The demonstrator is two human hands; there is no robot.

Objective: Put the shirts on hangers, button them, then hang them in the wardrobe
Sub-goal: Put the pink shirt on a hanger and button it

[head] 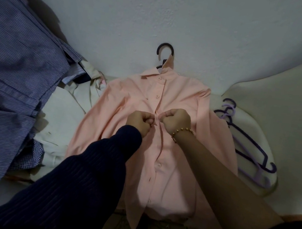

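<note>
Left hand [140, 121] & right hand [176, 121], fingers curled tight, pinch placket mid-chest of pink shirt [183, 99], flat on pale surface [264, 94] w/ hanger [165, 48] fitted; top two buttons look done, lower buttons, striped shirts [16, 77] & hanging pending.

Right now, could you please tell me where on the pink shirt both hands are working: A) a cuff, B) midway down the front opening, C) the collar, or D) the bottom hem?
B: the left hand and right hand pinch the front edges of the pink shirt midway down its length.
</note>
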